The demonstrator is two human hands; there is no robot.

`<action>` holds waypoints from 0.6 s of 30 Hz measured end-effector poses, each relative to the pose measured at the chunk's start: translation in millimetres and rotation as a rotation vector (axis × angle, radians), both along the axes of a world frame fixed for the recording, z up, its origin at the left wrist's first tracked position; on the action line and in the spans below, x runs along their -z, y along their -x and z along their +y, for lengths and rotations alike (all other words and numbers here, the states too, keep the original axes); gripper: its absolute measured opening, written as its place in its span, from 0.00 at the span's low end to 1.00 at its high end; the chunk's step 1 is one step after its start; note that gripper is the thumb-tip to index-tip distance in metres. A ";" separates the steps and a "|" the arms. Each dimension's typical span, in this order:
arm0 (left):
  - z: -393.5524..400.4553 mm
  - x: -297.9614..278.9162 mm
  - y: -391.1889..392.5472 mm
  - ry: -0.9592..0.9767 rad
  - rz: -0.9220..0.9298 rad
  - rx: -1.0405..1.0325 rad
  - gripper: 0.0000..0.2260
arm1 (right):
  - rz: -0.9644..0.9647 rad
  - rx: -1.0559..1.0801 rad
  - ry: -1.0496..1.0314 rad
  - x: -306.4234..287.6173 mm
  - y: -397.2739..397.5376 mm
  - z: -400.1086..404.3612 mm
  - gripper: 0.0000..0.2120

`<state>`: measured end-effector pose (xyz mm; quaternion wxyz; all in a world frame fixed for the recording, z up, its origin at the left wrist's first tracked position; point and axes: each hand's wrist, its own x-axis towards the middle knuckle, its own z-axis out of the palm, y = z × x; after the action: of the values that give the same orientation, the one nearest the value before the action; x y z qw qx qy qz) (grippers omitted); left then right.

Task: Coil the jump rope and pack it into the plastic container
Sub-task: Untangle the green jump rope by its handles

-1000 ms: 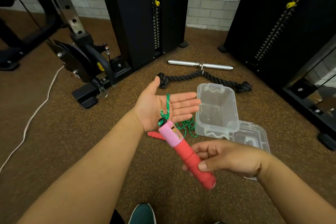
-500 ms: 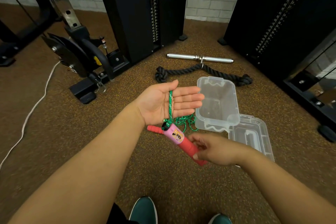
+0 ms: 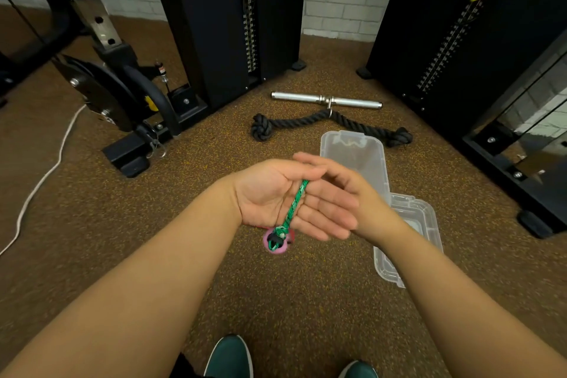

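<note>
- Rope (image 3: pixel 295 205), green, runs diagonally across the upturned left hand (image 3: pixel 276 193), palm up, fingers straight and loose, not curled round it.
- Handle (image 3: pixel 276 241), pink end facing the camera, hangs on the rope just below the heel of the left hand; red part mostly hidden behind it.
- Right hand (image 3: pixel 343 193) lies against the left hand's fingers, its fingertips reaching over the top end of the rope; blurred, cannot tell whether it pinches the rope or only touches it.
- Plastic container (image 3: pixel 352 153), clear, sits open on the floor just beyond both hands, partly hidden by the right hand.
- Lid (image 3: pixel 408 239), clear, lies on the floor beside the container, under the right wrist.
- Black rope attachment (image 3: pixel 331 123) and metal bar (image 3: pixel 325 100) lie further off on the floor, by the black weight machines.
- Green shoes (image 3: pixel 230 359) at the bottom edge.
</note>
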<state>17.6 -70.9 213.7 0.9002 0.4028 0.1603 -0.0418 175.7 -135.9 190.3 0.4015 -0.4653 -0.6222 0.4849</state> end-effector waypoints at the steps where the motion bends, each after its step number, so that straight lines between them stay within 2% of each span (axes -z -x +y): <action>1: -1.1 -0.4 -0.4 -0.006 0.002 0.010 0.24 | 0.002 -0.022 0.004 -0.1 -0.1 -0.7 0.18; 3: -1.7 -0.6 0.6 0.000 0.005 0.009 0.24 | 0.036 -0.010 0.050 -2.1 -4.3 -1.9 0.13; 6: 1.1 -1.2 3.3 -0.014 0.054 -0.076 0.23 | 0.042 0.205 0.050 -5.8 -19.8 -1.6 0.09; 8: 1.1 -2.2 2.9 -0.033 0.087 -0.152 0.22 | 0.034 0.352 0.011 -4.0 -28.0 -0.9 0.08; 12: -1.6 -3.2 -3.4 -0.041 0.116 -0.293 0.19 | -0.078 0.477 -0.083 4.6 -27.7 -0.9 0.09; 15: -0.2 -5.6 -5.9 -0.009 0.067 -0.405 0.20 | -0.268 0.420 -0.075 14.1 -22.4 -2.9 0.13; 18: 1.6 -6.3 -6.6 0.009 0.033 -0.547 0.22 | -0.596 0.223 0.016 25.7 -11.9 -6.2 0.09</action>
<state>24.2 -69.4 220.0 0.8771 0.3398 0.2774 0.1957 187.5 -142.1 164.7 0.2484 -0.6554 -0.6539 0.2850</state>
